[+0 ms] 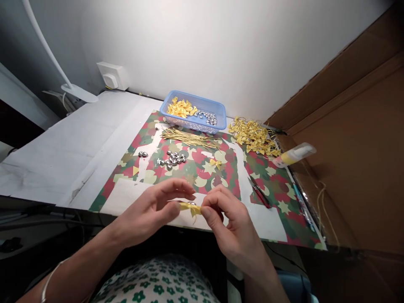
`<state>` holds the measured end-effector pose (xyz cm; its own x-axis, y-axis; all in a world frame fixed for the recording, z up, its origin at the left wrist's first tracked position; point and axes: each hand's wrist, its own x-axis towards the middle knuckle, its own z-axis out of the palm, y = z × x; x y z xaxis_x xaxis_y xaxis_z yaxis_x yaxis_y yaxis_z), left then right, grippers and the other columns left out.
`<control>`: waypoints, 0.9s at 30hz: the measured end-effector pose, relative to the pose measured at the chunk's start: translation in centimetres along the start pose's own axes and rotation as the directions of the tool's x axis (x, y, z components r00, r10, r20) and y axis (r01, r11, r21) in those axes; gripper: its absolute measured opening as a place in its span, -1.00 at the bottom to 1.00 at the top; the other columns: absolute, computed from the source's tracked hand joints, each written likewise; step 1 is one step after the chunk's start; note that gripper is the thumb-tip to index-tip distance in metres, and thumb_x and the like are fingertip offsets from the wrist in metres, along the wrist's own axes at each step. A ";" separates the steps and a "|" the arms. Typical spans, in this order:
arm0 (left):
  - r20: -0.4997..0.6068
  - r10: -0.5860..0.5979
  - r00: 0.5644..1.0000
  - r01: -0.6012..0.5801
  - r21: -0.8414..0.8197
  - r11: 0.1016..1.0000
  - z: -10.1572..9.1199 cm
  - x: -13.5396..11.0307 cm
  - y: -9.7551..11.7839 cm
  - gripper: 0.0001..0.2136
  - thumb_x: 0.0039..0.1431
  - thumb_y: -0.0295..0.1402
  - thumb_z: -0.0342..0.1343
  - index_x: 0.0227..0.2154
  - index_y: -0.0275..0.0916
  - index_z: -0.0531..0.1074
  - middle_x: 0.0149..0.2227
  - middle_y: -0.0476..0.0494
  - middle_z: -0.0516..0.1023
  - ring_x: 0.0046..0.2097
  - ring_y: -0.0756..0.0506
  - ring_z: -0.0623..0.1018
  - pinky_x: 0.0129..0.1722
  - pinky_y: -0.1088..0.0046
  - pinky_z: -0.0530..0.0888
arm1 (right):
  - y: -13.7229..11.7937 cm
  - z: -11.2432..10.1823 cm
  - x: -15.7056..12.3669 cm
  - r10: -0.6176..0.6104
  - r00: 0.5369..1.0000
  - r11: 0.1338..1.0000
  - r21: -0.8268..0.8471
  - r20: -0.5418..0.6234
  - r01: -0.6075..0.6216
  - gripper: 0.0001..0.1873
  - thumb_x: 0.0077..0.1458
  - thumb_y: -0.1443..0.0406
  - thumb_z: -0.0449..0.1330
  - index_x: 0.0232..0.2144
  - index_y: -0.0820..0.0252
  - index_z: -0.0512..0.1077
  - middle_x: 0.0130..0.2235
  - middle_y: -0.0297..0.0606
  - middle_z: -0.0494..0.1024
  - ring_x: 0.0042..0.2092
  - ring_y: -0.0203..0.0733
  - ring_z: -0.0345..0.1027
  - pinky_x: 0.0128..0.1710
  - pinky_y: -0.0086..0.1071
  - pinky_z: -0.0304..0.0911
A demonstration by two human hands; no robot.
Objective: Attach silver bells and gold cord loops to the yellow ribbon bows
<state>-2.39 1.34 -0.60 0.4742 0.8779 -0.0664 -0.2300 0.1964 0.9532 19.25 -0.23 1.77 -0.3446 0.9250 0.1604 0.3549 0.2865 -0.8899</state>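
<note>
A yellow ribbon bow (193,209) with a silver bell (191,203) at its middle is between my hands, above the table's front edge. My right hand (229,216) pinches the bow's right end between thumb and fingers. My left hand (158,206) curves around the other side with its fingers apart from the thumb. Its thumb tip meets the bow's left end, part of which is hidden. Just beyond my hands, several loose silver bells (173,159) lie on the patterned sheet (202,181), with another yellow bow (215,163) to their right.
A blue basket (194,101) at the back holds yellow bows and silver bells. In front of it lie gold ties (189,138). Finished-looking yellow bows (254,136) pile up at right, near a glue bottle (293,155) and scissors (260,193). Cardboard (356,139) walls the right side.
</note>
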 end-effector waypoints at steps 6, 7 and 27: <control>-0.116 -0.031 0.993 0.056 0.215 0.975 1.5 -0.3 0.9 -0.84 0.36 -0.28 0.20 -0.26 -0.25 0.60 -0.28 -0.12 0.61 -0.22 -0.10 0.56 -0.17 0.40 0.51 | -0.2 0.3 0.1 0.017 0.999 0.999 -0.047 -0.027 -0.019 -0.73 0.41 0.34 0.02 -0.39 0.14 0.32 -0.36 -0.35 0.32 -0.33 -0.26 0.22 -0.35 -0.36 0.14; -0.124 -0.045 0.991 0.070 0.206 0.976 1.7 -0.2 0.9 -0.82 0.37 -0.27 0.19 -0.28 -0.25 0.59 -0.31 -0.11 0.61 -0.23 -0.10 0.56 -0.18 0.39 0.50 | -0.1 0.4 0.2 0.029 0.999 0.999 -0.036 -0.037 -0.030 -0.71 0.43 0.32 0.01 -0.39 0.13 0.33 -0.36 -0.35 0.33 -0.32 -0.26 0.23 -0.35 -0.36 0.15; -0.313 -0.028 0.949 0.139 0.339 0.930 1.0 1.3 -1.6 -0.80 0.32 -0.23 0.18 -0.29 -0.25 0.56 -0.34 -0.13 0.64 -0.31 -0.14 0.64 -0.29 0.37 0.54 | -1.8 -1.5 -2.1 0.110 0.965 0.944 0.329 -0.239 -0.026 -0.59 0.44 0.37 0.01 0.16 -0.21 0.40 -0.24 -0.33 0.46 -0.59 -0.44 0.19 -0.64 -0.45 0.13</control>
<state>-0.56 1.77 -1.96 0.1904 0.9646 -0.1822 0.1403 0.1570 0.9776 20.62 -2.31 3.65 -0.0858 0.9836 0.1586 0.0579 0.1638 -0.9848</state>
